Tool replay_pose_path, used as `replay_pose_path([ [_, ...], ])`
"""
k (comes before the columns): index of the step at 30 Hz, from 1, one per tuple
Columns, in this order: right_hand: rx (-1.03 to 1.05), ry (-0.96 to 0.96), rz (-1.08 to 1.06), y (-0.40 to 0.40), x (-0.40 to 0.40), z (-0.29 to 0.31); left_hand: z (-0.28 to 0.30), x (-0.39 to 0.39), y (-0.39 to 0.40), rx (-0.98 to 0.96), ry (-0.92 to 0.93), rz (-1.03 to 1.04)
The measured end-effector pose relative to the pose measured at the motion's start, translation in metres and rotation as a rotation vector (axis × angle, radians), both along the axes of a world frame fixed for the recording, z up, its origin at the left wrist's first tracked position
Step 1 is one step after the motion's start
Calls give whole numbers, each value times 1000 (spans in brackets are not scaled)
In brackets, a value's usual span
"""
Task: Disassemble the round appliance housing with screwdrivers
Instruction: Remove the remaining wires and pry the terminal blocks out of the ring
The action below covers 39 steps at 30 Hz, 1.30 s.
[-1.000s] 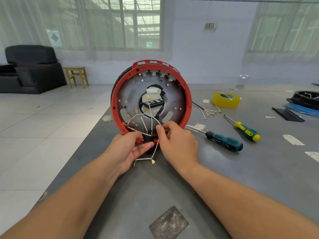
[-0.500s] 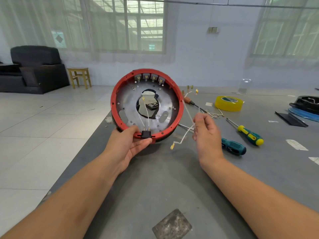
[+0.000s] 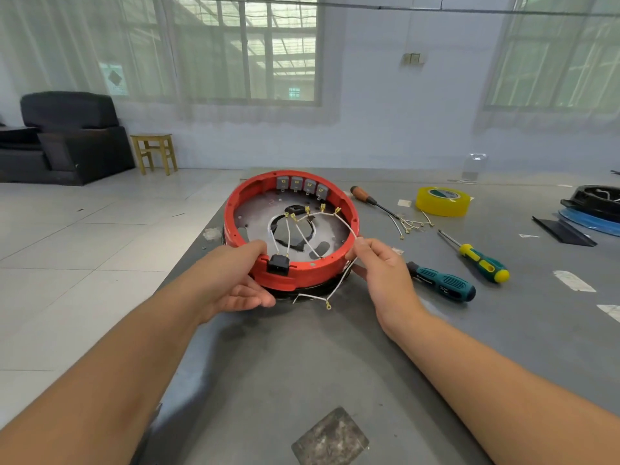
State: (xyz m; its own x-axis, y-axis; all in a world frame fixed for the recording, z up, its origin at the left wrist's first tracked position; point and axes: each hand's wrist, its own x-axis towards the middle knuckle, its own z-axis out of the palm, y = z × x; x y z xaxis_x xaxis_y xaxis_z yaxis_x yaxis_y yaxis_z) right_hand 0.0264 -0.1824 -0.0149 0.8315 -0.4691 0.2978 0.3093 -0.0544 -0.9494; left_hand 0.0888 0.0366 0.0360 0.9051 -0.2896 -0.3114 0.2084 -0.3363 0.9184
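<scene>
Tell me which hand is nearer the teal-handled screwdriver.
Right. The right hand sits just left of the teal-handled screwdriver; the left hand grips the red housing beyond it.

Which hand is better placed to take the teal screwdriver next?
Right. The right hand is beside the teal screwdriver, pinching only a white wire; the left hand steadies the red housing.

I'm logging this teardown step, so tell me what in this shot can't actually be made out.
Head view only:
- Underside of the red housing: hidden by its own rim and the left hand.
- Right hand fingertips pinching the white wire: covered by its knuckles.
- Teal screwdriver tip: behind the right hand.
- Black part at the right edge: cut off.
</scene>
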Motion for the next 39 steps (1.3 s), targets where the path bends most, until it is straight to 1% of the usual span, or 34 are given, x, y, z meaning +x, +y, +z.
replay_pose_path([
  [5,-5,40,-10,4,-3,3,8,3,2,221,-107,0],
  [8,-38,57,-26,4,-4,2,8,4,5,331,-130,0],
  [10,-30,77,-14,2,-3,2,6,5,7,369,-126,-2],
  [14,67,60,77,-3,-5,7,4,9,13,402,-65,-15],
  [18,185,67,109,-8,-11,17,5,9,17,479,-27,-45],
  [19,215,73,108,-8,-12,18,6,8,18,525,-55,-43],
  [20,241,76,107,-9,-13,19,9,8,18,601,-120,-33],
  [21,267,71,116,-9,-14,19,12,7,18,701,-235,-3],
  [22,292,56,135,-10,-14,19,15,6,18,810,-390,64],
  [23,311,34,163,-10,-14,19,17,5,15,859,-555,165],
  [24,323,13,189,-9,-14,19,20,1,11,798,-689,253],
  [25,330,-4,209,-8,-14,18,22,-4,5,645,-803,295],
  [26,337,-13,222,-7,-14,18,24,-9,-1,469,-870,275],
  [27,346,-14,232,-5,-14,17,26,-15,-10,291,-870,219],
  [28,352,-11,238,-4,-15,16,26,-21,-19,113,-808,160],
  [29,352,-6,242,-2,-15,15,25,-25,-28,-71,-684,110],
  [30,349,-2,247,0,-16,15,23,-30,-36,-248,-521,76],
  [31,345,1,253,2,-16,16,22,-34,-41,-402,-372,55],
  [32,344,1,258,3,-17,16,22,-36,-44,-511,-270,51],
  [33,343,1,261,4,-18,17,21,-37,-46,-578,-207,61],
  [35,328,6,263,4,-19,17,21,-37,-45,-663,-141,83],
  [37,304,17,268,3,-20,17,24,-37,-42,-696,-112,79],
  [39,301,17,271,2,-20,17,27,-37,-38,-684,-100,70],
])
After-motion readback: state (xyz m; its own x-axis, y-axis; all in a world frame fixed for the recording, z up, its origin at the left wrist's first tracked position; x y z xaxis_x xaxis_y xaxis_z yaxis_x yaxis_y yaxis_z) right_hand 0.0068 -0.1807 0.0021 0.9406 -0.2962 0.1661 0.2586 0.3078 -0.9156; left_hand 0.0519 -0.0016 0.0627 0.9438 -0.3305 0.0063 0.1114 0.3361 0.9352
